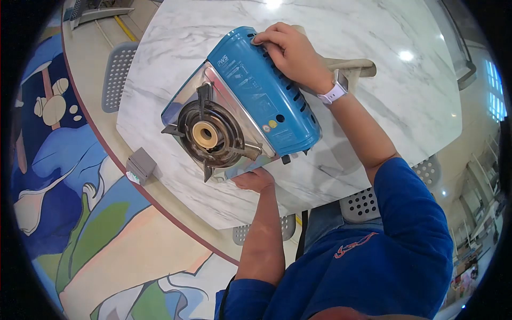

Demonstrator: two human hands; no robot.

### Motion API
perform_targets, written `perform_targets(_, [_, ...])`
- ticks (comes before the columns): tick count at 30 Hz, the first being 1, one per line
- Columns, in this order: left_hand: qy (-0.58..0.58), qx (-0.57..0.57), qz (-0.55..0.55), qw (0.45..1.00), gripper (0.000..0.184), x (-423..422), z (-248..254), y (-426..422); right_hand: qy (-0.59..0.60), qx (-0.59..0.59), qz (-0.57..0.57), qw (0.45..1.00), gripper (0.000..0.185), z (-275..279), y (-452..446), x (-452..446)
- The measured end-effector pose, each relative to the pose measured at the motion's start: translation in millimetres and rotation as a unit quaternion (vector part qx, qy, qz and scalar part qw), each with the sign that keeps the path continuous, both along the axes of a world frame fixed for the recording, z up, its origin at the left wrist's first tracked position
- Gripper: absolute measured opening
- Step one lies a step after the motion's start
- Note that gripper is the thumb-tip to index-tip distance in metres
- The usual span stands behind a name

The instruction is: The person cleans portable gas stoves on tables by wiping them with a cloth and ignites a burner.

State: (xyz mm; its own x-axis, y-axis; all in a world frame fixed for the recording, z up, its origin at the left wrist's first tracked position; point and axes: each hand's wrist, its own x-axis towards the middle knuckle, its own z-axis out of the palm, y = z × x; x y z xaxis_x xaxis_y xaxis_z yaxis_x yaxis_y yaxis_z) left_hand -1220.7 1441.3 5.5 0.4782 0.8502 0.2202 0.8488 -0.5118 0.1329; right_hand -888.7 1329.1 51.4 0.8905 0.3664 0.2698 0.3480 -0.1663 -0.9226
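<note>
A portable gas stove with a blue cover (258,98) and a round black burner (205,133) stands at an angle over the marble-patterned table. At the cover's far edge, my right hand (288,53) has its fingers curled over the slotted side. My left hand (256,180) is at the stove's near lower edge, its fingers hidden beneath the metal body. A pale watch is on my right wrist. Behind that wrist, a beige object (354,66) lies on the table, partly covered by my arm.
Under the stove is a white marble-patterned table (405,112). A small grey box (141,165) is beyond the table's left edge. Grey perforated chairs (118,77) surround the table. A painted wall (106,224) fills the left side.
</note>
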Motion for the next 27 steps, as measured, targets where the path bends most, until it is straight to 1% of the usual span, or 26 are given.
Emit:
perform_targets(5, [0.009, -0.002, -0.001, 1.0, 0.044, -4, -3, 2, -0.017, -0.014, -0.008, 1.0, 0.017, -5, 1, 7])
perform_targets(9, [0.006, -0.017, -0.005, 1.0, 0.045, -4, -2, 2, -0.029, -0.028, -0.007, 0.999, 0.016, 6, 2, 6])
perform_targets(12, [-0.038, -0.016, -0.007, 0.999, 0.048, 5, 3, -1, -0.028, -0.025, -0.01, 0.999, 0.016, 4, 1, 2])
perform_targets(14, [-0.009, -0.017, 0.001, 1.0, 0.049, -7, -7, 4, -0.031, -0.028, -0.02, 0.999, 0.016, 0, 1, 4])
perform_targets(18, [0.018, 0.012, -0.014, 1.0, 0.048, -1, -1, 0, -0.049, -0.037, -0.028, 0.998, 0.017, 4, 7, 7])
perform_targets(21, [0.044, 0.005, 0.012, 0.999, 0.047, 0, -2, -1, -0.056, -0.038, -0.022, 0.997, 0.017, 3, 4, 5])
perform_targets(24, [0.049, -0.03, 0.032, 0.998, 0.05, 3, 3, -4, -0.059, -0.059, -0.019, 0.996, 0.017, 1, 5, 9])
perform_targets(27, [0.016, -0.017, 0.028, 0.999, 0.052, -1, -3, -1, -0.047, -0.064, -0.013, 0.997, 0.018, 4, 7, 13])
